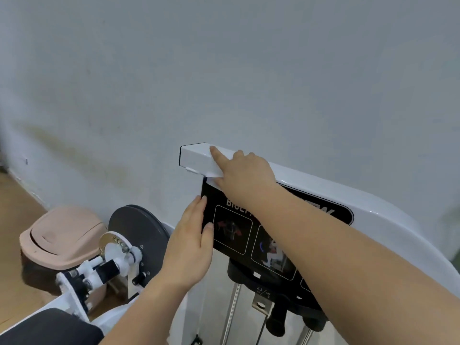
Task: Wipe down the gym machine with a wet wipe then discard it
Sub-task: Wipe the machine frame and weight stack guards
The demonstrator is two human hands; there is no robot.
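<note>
The white gym machine (368,195) stands against the wall, with a black instruction placard (232,229) on its front. My right hand (245,175) lies across the top white beam near its left end, index finger stretched out. It presses a white wet wipe (211,174) against the beam, and only a small edge of the wipe shows under the thumb. My left hand (190,247) grips the placard's left edge, thumb on the front and fingers behind.
A pink swing-lid bin (62,240) sits on the wooden floor at the left, by the wall. A grey pulley disc (139,227) and white lever parts (99,270) lie between bin and placard. A black pad (49,327) is at bottom left. Chrome guide rods (232,314) run below the placard.
</note>
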